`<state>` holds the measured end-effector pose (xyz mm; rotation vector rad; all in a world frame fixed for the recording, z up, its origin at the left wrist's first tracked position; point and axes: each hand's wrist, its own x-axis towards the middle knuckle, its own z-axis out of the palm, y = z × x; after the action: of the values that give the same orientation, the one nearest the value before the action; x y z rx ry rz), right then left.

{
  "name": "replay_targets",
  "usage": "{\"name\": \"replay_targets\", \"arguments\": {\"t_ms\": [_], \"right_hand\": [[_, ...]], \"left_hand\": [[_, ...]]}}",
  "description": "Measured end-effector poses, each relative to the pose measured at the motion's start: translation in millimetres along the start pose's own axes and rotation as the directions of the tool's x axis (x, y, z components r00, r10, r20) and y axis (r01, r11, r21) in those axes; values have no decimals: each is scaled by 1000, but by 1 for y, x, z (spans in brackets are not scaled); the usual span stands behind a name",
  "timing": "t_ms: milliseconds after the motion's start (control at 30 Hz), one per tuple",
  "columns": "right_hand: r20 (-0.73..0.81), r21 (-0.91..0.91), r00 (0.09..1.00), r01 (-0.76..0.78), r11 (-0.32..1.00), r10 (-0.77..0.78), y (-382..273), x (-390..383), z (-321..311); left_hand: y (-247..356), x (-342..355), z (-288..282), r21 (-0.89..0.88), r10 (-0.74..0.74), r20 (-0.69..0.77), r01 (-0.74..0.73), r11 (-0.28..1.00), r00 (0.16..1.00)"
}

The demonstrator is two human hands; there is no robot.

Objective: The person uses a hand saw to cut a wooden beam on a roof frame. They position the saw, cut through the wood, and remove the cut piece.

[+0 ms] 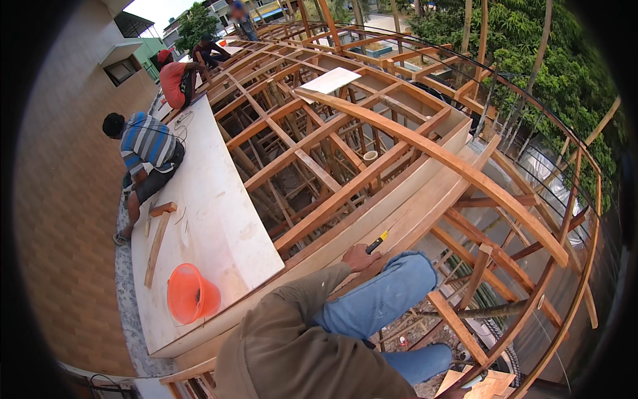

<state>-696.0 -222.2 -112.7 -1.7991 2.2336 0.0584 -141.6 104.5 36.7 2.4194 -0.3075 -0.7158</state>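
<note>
My left hand [357, 258] is closed on a black and yellow hand tool [377, 241], probably a utility knife, over the long wooden plank [412, 213] beside my denim-clad knee. My right hand [455, 392] shows only slightly at the bottom edge, near a pale piece of wood; its fingers are too hidden to tell. A white sheet panel [219, 193] lies to the left, with an orange bucket [193, 292] and loose wood offcuts [157, 246] on it.
An open wooden frame [312, 159] with deep gaps spreads ahead and below me on the right. A small white board [329, 80] rests on it. Co-workers sit along the left side [146, 146], [176, 83], others farther back. A wall stands left; trees are at right.
</note>
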Motion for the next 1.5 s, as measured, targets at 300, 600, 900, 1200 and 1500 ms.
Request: {"name": "replay_targets", "arguments": {"t_ms": [300,600,900,1200,1500], "right_hand": [[4,-13,1000,-3,1000,3,6,3,-1],[-5,-3,1000,-16,1000,16,13,5,-2],[-15,17,1000,-11,1000,12,49,7,13],[-100,28,995,10,1000,-7,24,-4,-1],[-122,50,992,26,998,-20,28,-6,2]], "left_hand": [[8,-69,-48,-298,245,-226,-306,904,943],[-18,-48,-22,-374,6,-284,-116,920,959],[17,-23,-20,-364,123,-472,-319,875,873],[52,130,31,-333,28,-376,-163,929,926],[34,182,129,-308,168,-385,-298,904,908]]}}
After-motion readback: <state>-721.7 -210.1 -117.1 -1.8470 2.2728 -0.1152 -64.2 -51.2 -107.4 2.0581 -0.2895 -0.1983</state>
